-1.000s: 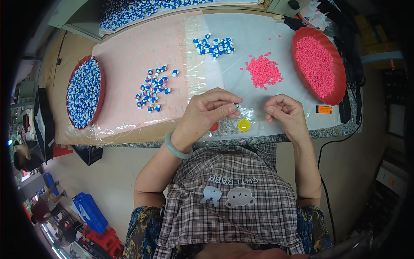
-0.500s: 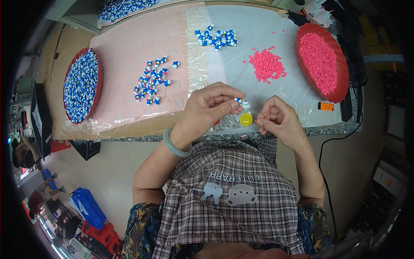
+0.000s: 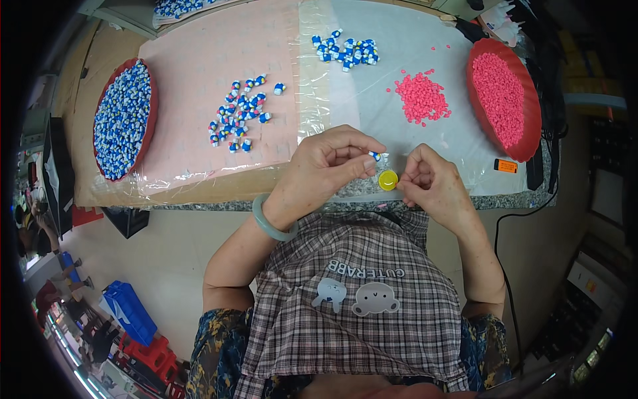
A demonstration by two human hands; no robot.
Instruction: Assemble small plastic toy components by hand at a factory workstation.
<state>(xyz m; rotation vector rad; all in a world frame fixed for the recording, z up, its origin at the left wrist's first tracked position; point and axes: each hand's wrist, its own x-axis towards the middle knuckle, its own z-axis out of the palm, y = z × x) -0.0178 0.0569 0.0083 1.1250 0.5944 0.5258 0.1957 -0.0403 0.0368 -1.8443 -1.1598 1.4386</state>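
Observation:
Between the thumb and index finger of my left hand (image 3: pixel 330 163) is a small blue-and-white figurine (image 3: pixel 374 156), held above the table's near edge. My right hand (image 3: pixel 433 183) is pinched at the right rim of a shallow yellow cap (image 3: pixel 387 179). A small pink piece showed in that pinch a moment ago; now the fingertips mostly hide it. Left of my hands lies a loose group of blue-and-white figurines (image 3: pixel 240 114), some with a pink spot. Farther back is a second group of figurines (image 3: pixel 347 52). A heap of small pink pieces (image 3: pixel 423 97) lies beyond my right hand.
A red oval tray (image 3: pixel 155 113) full of figurines stands at the left. Another red tray (image 3: pixel 528 110) of pink pieces stands at the right, with an orange-and-black box (image 3: pixel 506 165) near it. A black cable (image 3: pixel 500 266) hangs off the right side.
My right fingertips have closed in on the yellow cap's rim. My left hand still holds the figurine in nearly the same pose. The whole view has shifted slightly.

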